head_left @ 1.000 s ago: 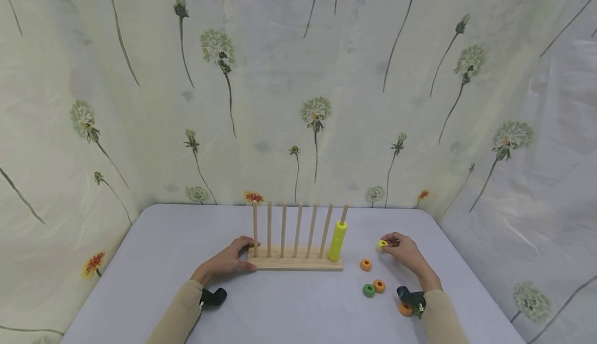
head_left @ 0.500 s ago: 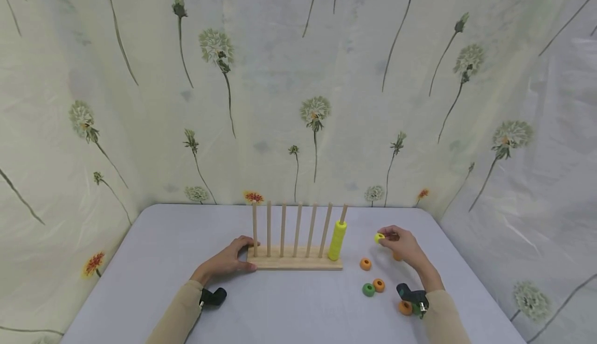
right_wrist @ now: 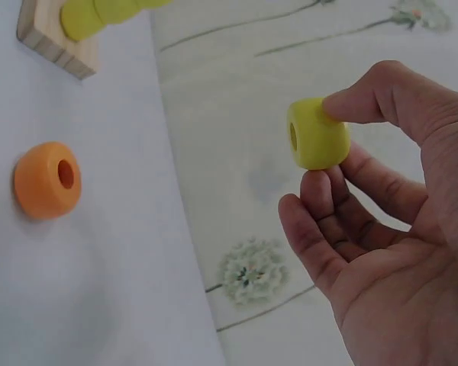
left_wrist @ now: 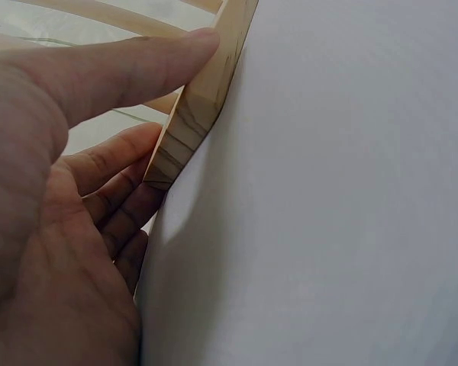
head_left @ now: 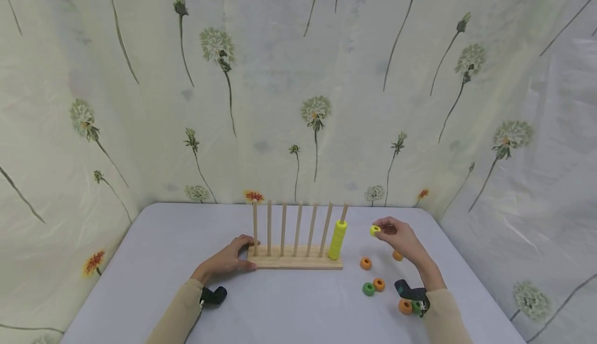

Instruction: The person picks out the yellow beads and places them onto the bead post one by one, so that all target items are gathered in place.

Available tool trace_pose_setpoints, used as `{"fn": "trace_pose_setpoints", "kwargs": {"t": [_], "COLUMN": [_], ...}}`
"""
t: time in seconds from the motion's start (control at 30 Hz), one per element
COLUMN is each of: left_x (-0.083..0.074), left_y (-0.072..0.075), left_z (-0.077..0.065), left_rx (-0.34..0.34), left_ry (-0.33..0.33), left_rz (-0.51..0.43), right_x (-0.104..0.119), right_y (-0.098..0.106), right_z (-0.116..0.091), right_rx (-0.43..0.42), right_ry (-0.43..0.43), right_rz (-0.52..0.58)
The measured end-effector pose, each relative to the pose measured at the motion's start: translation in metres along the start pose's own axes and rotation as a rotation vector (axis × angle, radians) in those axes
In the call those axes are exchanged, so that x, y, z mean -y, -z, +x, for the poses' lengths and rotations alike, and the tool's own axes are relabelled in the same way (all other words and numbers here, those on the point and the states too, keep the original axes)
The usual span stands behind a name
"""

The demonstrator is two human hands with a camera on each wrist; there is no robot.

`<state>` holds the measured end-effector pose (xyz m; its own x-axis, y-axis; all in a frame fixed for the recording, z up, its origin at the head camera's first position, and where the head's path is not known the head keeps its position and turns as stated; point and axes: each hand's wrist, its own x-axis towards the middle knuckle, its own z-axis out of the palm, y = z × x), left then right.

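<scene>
My right hand [head_left: 400,238] pinches a yellow bead [right_wrist: 319,133] between thumb and fingers, raised above the table to the right of the peg rack. The bead's hole shows on its side in the right wrist view. With thumb in front and fingers behind, my left hand [head_left: 228,257] grips the left end of the wooden rack base [head_left: 298,263]. The base's end grain shows beside the thumb in the left wrist view. A row of upright pegs [head_left: 283,230] rises from the base. Stacked yellow beads [head_left: 338,240] cover most of the rightmost peg, whose tip stays bare; the other pegs carry none.
Loose orange beads lie right of the rack, one near its end [head_left: 366,263], another farther right [head_left: 397,256]. A green bead [head_left: 368,289] sits against an orange bead [head_left: 379,284]. Another orange bead [head_left: 405,306] and green bead [head_left: 416,307] lie by the right wrist. A flowered curtain [head_left: 261,100] hangs behind.
My right hand has risen and moved slightly left with the yellow bead, uncovering an orange bead on the table. My left hand and the rack have stayed in place.
</scene>
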<state>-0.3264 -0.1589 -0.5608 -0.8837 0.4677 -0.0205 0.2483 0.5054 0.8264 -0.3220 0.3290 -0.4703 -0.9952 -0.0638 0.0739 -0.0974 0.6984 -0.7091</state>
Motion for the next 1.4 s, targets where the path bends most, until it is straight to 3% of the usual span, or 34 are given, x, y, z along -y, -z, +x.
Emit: {"fn": "trace_pose_setpoints", "kwargs": {"t": [0.57, 0.93, 1.4], "left_x": [0.002, 0.003, 0.004], "left_y": [-0.001, -0.001, -0.003], "left_z": [0.003, 0.002, 0.004], "left_rx": [-0.005, -0.003, -0.008], "left_ry": [-0.009, -0.002, 0.018], "left_rz": [0.014, 0.013, 0.015], "right_x": [0.051, 0.080, 0.111], "right_y": [0.012, 0.018, 0.027], "right_z": [-0.008, -0.006, -0.002], "right_rx": [-0.012, -0.066, -0.058], "right_ry": [0.129, 0.198, 0.285], "right_rz": [0.009, 0.006, 0.027]}}
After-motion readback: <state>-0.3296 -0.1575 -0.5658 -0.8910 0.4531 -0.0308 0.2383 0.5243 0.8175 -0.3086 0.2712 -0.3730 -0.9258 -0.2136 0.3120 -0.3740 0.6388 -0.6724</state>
